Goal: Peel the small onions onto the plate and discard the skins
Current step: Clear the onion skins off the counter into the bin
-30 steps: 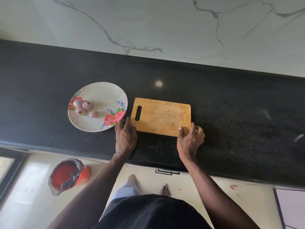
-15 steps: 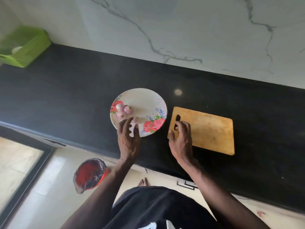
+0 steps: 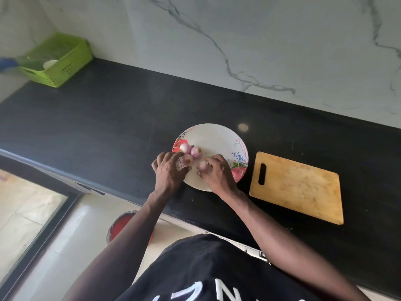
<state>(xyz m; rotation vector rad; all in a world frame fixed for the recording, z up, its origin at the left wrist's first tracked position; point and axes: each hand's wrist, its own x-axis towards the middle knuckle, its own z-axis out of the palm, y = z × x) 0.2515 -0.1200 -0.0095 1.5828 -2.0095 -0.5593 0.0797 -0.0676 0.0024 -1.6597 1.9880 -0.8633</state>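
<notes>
1. Picking up onions looks like the step in hand: both hands are over the floral plate (image 3: 219, 135) on the black stone counter (image 3: 97, 118), no peeling visible yet.
2. Right hand (image 3: 217, 172): fingers curled round one small onion (image 3: 202, 165) at the plate's near-middle, pinching it between thumb and fingertips.
3. Left hand (image 3: 168, 170): fingers spread fairly wide, reaching onto the plate's left edge, thumb just beside a second onion (image 3: 188, 159). Touching or not, cannot tell.
4. Two more onions (image 3: 191, 149) sit touching each other at the plate's far-left side, on the red rose print.
5. Next move, my guess: lift the pinched onion, use the left fingertips to catch the papery skin at the tip and strip it. Needs a nail-edge grip; bulbs are small, round and smooth, so likely to roll or slip.
6. Skins need a bin: a red bucket (image 3: 117, 224) with a liner sits on the floor at near left, mostly hidden by the left arm. Probably the discard target.
7. Materials: glossy round plate; pink-purple onions with a dry sheen; rectangular wooden cutting board (image 3: 299, 187) with handle slot, right of plate, bare, worn grain; white marble-veined wall; green perforated plastic basket (image 3: 63, 66) at far left.
</notes>
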